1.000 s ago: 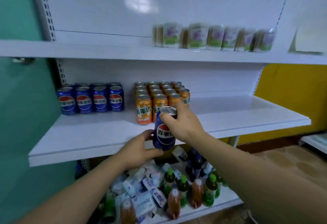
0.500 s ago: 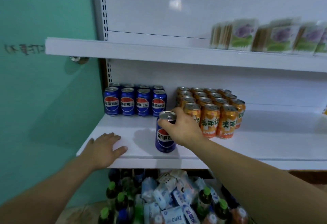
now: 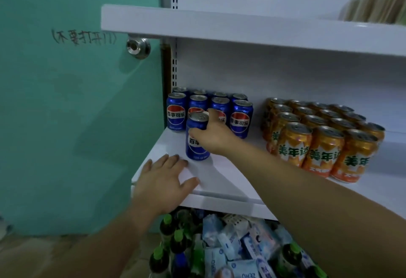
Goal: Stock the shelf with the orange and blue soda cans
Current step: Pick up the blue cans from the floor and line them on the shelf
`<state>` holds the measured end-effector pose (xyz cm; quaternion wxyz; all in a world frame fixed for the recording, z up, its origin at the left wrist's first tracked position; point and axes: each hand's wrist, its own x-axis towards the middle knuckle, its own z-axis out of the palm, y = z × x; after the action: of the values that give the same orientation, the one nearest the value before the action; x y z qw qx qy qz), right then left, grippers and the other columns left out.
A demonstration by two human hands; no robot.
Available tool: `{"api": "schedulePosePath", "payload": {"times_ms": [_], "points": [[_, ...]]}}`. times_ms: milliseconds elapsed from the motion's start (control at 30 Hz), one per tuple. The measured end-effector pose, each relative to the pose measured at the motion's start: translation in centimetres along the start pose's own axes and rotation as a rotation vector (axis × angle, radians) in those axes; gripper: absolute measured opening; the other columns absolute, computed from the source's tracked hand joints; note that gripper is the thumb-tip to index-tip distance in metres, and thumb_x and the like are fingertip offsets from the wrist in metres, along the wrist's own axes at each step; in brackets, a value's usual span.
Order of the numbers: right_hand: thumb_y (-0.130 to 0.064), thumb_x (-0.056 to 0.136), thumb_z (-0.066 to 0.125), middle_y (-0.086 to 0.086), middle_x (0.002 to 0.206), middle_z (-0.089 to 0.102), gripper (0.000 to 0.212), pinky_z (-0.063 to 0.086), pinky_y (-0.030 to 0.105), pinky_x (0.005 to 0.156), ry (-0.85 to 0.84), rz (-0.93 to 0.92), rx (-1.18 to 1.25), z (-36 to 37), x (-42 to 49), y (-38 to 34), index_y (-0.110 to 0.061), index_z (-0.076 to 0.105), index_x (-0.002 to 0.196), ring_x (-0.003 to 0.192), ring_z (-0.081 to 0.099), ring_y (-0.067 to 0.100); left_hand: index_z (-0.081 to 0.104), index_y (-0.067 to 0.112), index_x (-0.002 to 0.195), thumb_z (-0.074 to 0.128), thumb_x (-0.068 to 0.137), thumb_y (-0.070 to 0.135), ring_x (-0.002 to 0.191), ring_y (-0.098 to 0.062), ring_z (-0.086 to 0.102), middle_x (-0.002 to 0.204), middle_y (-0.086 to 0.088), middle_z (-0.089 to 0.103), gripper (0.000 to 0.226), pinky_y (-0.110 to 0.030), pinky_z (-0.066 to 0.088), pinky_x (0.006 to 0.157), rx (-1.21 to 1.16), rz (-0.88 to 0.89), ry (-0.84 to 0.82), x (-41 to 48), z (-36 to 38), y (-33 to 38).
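My right hand (image 3: 214,136) grips a blue soda can (image 3: 196,140) around its upper part; the can stands upright on the white middle shelf (image 3: 222,181), just in front of the block of blue cans (image 3: 240,118) at the shelf's back left. To the right stands a block of several orange cans (image 3: 320,143) in rows. My left hand (image 3: 163,182) rests flat, fingers spread, on the shelf's front left corner, a little below the held can.
A teal door (image 3: 77,113) with a metal knob (image 3: 138,45) and handwriting borders the shelf on the left. The upper shelf (image 3: 241,27) overhangs the cans. Below, green-capped bottles (image 3: 167,227) and blue-white packets (image 3: 230,242) crowd the lower shelf.
My right hand has carried the blue can from the shelf's front edge back and left to just in front of the blue cans. My left hand left the can and now rests on the shelf.
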<state>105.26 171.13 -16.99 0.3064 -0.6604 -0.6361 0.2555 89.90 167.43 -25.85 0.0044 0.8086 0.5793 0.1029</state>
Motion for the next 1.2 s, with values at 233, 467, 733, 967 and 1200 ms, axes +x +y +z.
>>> {"api": "schedulePosePath", "payload": {"times_ms": [233,467,733,967,1200], "points": [[-0.041,0.091,0.061,0.008,0.153,0.030,0.081,0.042,0.041,0.101,0.005,-0.098,-0.030,3.4,3.4,-2.5,-0.020,0.012,0.152,0.130,0.042,0.031,0.023,0.038,0.148,-0.002,0.067,0.076,0.147,-0.011,0.010,0.160,0.012,0.015,0.093,-0.043,0.006,0.120,-0.011,0.008,0.029,-0.1,0.4,-0.2],[-0.038,0.089,0.064,0.009,0.143,0.044,0.073,0.046,0.041,0.094,0.035,-0.087,-0.012,4.6,5.7,-3.6,-0.021,0.021,0.146,0.123,0.049,0.031,0.023,0.037,0.148,0.013,0.079,0.076,0.146,-0.011,0.010,0.159,0.012,0.016,0.080,-0.043,0.006,0.120,0.006,0.015,0.025,0.1,0.6,-0.3],[-0.034,0.092,0.062,0.008,0.147,0.040,0.074,0.040,0.041,0.100,0.058,-0.129,0.034,5.0,6.6,-3.2,-0.021,0.017,0.149,0.129,0.045,0.030,0.023,0.040,0.147,-0.002,0.066,0.076,0.146,-0.010,0.009,0.159,0.013,0.015,0.092,-0.042,0.004,0.120,-0.021,0.003,0.043,-0.1,0.5,-0.1],[-0.038,0.091,0.060,0.009,0.144,0.043,0.075,0.042,0.045,0.102,0.094,-0.132,0.023,5.7,7.3,-3.0,-0.025,0.014,0.149,0.127,0.047,0.032,0.023,0.040,0.147,-0.002,0.067,0.076,0.147,-0.010,0.009,0.159,0.014,0.015,0.092,-0.042,0.004,0.120,-0.016,0.003,0.041,-0.3,0.4,-0.1],[-0.048,0.090,0.060,0.006,0.153,0.032,0.078,0.039,0.040,0.104,0.068,-0.101,-0.093,2.9,2.8,-1.7,-0.019,0.019,0.150,0.134,0.040,0.027,0.025,0.037,0.146,0.000,0.066,0.076,0.146,-0.013,0.013,0.159,0.011,0.018,0.092,-0.044,0.008,0.119,-0.004,0.011,-0.029,-0.2,-0.3,0.1]]}}
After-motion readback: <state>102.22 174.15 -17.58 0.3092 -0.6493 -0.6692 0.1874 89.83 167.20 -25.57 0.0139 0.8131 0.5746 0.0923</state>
